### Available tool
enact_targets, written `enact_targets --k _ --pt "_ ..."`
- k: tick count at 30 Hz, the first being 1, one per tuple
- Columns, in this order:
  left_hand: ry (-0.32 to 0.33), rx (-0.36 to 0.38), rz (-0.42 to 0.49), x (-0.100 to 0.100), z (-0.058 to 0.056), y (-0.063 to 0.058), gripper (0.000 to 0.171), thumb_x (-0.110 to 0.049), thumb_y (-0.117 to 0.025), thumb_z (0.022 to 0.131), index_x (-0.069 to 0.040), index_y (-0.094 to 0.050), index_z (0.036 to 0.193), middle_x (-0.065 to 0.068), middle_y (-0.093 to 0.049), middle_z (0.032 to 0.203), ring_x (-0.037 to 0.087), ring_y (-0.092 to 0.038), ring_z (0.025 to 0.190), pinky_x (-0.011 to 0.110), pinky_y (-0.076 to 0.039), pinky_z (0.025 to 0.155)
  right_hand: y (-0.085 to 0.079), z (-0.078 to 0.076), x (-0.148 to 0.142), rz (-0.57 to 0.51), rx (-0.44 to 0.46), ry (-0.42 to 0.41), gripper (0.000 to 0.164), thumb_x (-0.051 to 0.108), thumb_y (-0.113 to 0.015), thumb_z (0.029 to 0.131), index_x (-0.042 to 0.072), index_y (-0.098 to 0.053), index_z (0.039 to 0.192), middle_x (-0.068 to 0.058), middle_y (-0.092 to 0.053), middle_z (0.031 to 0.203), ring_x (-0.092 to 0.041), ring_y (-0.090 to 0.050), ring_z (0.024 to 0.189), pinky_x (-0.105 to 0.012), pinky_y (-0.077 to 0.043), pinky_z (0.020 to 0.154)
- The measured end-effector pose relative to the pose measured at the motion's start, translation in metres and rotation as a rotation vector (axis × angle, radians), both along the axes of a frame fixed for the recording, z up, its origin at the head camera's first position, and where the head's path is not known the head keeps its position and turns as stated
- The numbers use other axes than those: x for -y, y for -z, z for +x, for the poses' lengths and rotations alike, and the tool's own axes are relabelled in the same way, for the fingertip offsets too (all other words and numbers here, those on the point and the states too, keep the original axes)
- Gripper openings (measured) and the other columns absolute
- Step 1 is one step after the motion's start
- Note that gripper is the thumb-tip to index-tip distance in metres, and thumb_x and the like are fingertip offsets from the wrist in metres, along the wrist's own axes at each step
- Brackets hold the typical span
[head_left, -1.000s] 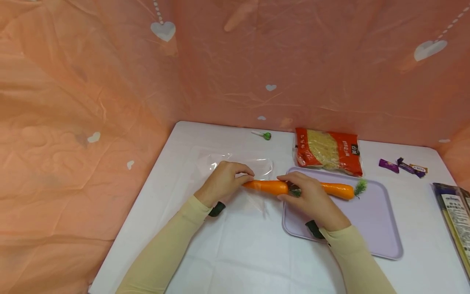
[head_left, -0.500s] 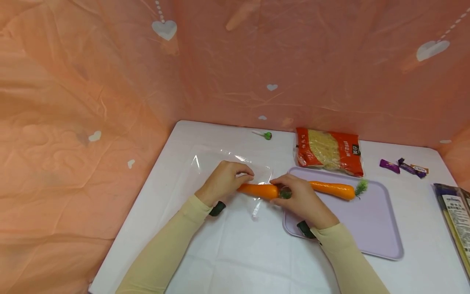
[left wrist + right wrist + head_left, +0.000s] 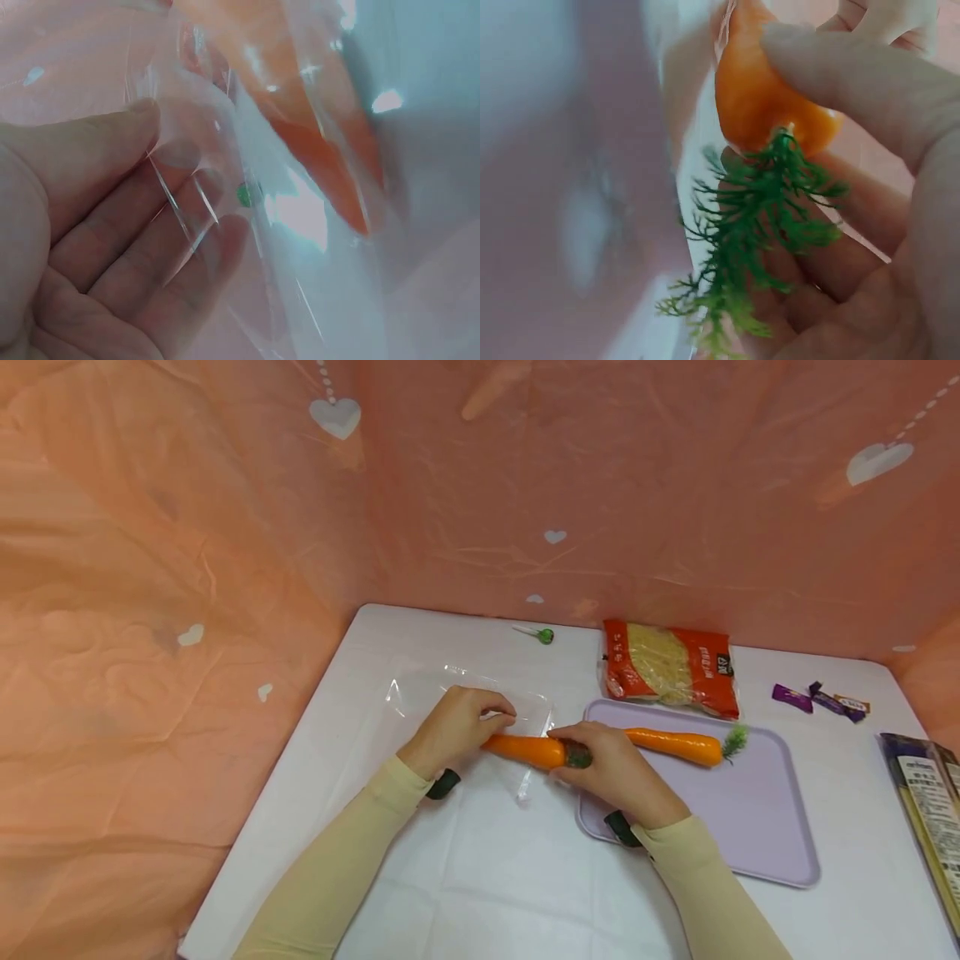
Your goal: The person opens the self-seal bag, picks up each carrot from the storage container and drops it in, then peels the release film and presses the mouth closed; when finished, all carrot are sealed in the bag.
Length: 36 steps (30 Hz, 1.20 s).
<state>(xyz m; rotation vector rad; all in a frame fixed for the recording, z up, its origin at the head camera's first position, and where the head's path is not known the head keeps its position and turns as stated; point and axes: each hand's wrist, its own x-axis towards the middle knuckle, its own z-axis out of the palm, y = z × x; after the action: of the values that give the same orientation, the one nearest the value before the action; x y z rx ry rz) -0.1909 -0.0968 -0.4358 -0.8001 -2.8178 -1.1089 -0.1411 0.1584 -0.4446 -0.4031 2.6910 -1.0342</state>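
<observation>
My right hand (image 3: 618, 770) grips a carrot (image 3: 528, 750) near its leafy end, with thumb and fingers on either side. Green leaves (image 3: 769, 225) hang toward the palm in the right wrist view. The carrot's pointed end lies behind clear film of a transparent plastic bag (image 3: 300, 300) in the left wrist view. My left hand (image 3: 456, 727) pinches the bag's edge between thumb and forefinger; the other fingers show through the film. A second carrot (image 3: 678, 747) lies on a lilac tray (image 3: 750, 827) to the right.
Behind the tray sits a red noodle packet (image 3: 667, 668). A green lollipop (image 3: 545, 636) lies at the back edge. Several wrapped candies (image 3: 792, 697) are at the back right, and a dark printed package (image 3: 930, 802) lies at the right edge.
My right hand has moved left with the carrot, off the second carrot's side, so the pointed end sits further into the bag. The left hand has stayed nearly still while the bag film shifted.
</observation>
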Motion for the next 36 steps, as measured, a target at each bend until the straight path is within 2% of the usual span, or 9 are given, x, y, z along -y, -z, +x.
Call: enact_targets --k 6,12,16,21,26,36 --pt "-0.014 -0.030 -0.005 -0.002 0.001 0.001 0.009 -0.023 -0.075 0.092 -0.018 -0.081 0.097 -0.009 -0.076 0.092 0.010 -0.063 0.082 0.028 -0.055 0.081 0.001 -0.001 0.002 -0.052 0.006 0.035 0.046 0.035 -0.084 0.083 0.028 -0.069 0.126 0.009 -0.068 0.117 -0.016 -0.061 0.103 -0.044 -0.055 0.097" --pt "-0.044 0.013 0.038 -0.002 0.002 -0.001 0.010 -0.024 -0.075 0.093 -0.019 -0.081 0.099 -0.010 -0.075 0.092 0.009 -0.064 0.082 0.026 -0.057 0.077 -0.007 -0.001 0.002 -0.066 0.010 0.047 0.046 0.039 -0.083 0.084 0.031 -0.068 0.127 0.010 -0.068 0.115 -0.017 -0.059 0.101 -0.042 -0.055 0.095" --pt "-0.051 0.044 0.069 -0.002 0.002 -0.001 0.011 -0.025 -0.075 0.093 -0.019 -0.080 0.100 -0.011 -0.075 0.094 0.008 -0.067 0.084 0.026 -0.058 0.078 -0.010 -0.003 0.003 -0.088 0.023 0.038 0.046 0.039 -0.083 0.084 0.029 -0.069 0.127 0.010 -0.069 0.115 -0.016 -0.060 0.101 -0.039 -0.057 0.093" --pt "-0.053 0.076 0.097 -0.003 0.002 -0.001 0.011 -0.025 -0.075 0.092 -0.018 -0.080 0.100 -0.011 -0.075 0.095 0.009 -0.068 0.089 0.027 -0.059 0.082 -0.007 -0.007 0.011 -0.116 0.024 0.022 0.047 0.036 -0.083 0.084 0.024 -0.070 0.127 0.007 -0.070 0.116 -0.016 -0.062 0.101 -0.036 -0.059 0.090" --pt "-0.047 0.070 0.114 -0.005 0.002 -0.001 0.012 -0.024 -0.075 0.092 -0.017 -0.080 0.100 -0.010 -0.076 0.096 0.010 -0.071 0.092 0.029 -0.060 0.084 -0.002 -0.010 0.018 -0.107 0.014 0.019 0.045 0.033 -0.084 0.083 0.023 -0.071 0.124 0.007 -0.072 0.117 -0.015 -0.064 0.100 -0.037 -0.059 0.093" --pt "-0.047 0.089 0.086 -0.005 0.003 -0.001 0.011 -0.023 -0.074 0.093 -0.016 -0.080 0.099 -0.007 -0.076 0.096 0.010 -0.070 0.087 0.028 -0.060 0.082 0.008 -0.015 0.026 -0.140 0.054 0.002 0.042 0.022 -0.083 0.084 0.016 -0.072 0.124 0.003 -0.073 0.114 -0.015 -0.066 0.097 -0.038 -0.059 0.093"
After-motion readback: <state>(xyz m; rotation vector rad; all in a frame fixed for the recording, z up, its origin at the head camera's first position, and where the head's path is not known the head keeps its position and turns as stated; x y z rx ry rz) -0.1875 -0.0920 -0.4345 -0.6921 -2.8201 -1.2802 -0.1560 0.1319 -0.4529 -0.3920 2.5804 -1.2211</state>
